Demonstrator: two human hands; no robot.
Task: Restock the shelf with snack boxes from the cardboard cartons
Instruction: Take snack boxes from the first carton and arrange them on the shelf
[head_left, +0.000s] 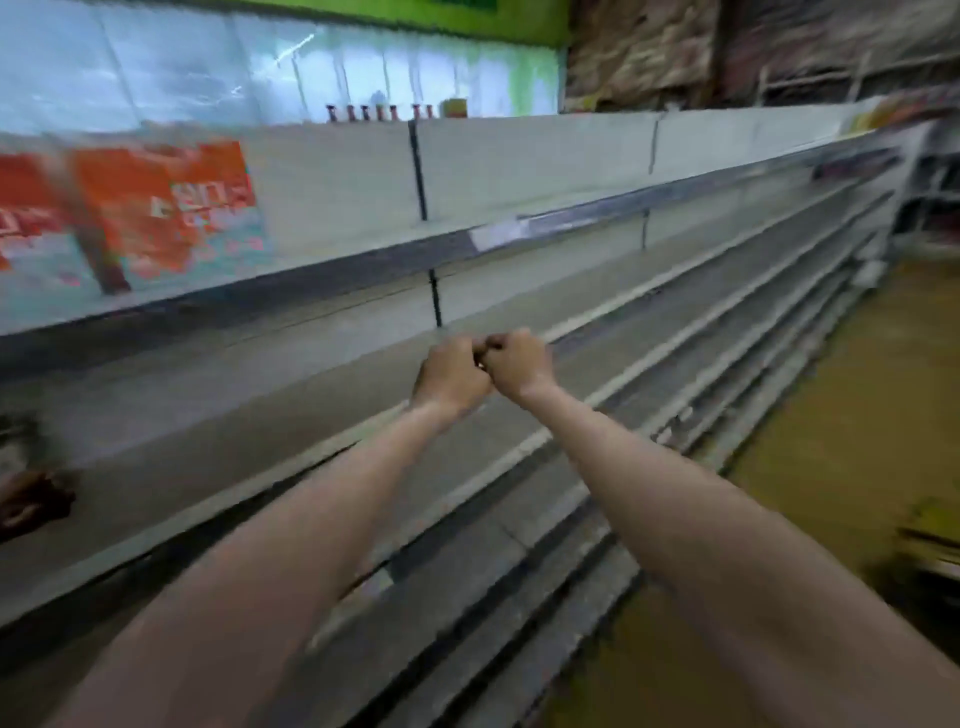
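Both arms stretch forward, and the left hand (451, 375) and right hand (519, 364) meet knuckle to knuckle in front of the shelf (322, 364). The fingers of each are curled into a fist. The view is blurred, and a small pale spot shows where the two fists touch; I cannot tell whether they pinch something tiny between them or hold nothing at all.

The shelf is a long grey store unit with several tiers that run away to the right along a yellowish floor (810, 467). The tiers near the hands are bare metal with pale front strips.

The snack boxes (161, 208) stand at the far left of the upper tier, well apart from the hands. They are orange-red above and pale blue below, with white lettering too smeared to read. At least two stand side by side, upright against the white back panel.

Above the top edge of the unit, a row of small red-capped bottles (379, 113) shows from the aisle behind, with a yellow and red pack (454, 108) just beside them.

At the left edge, on a lower tier, a dark brown shape (31, 501) lies blurred; what it is cannot be made out. Near the right edge, on the floor, a yellow-green object (935, 525) is partly in view.
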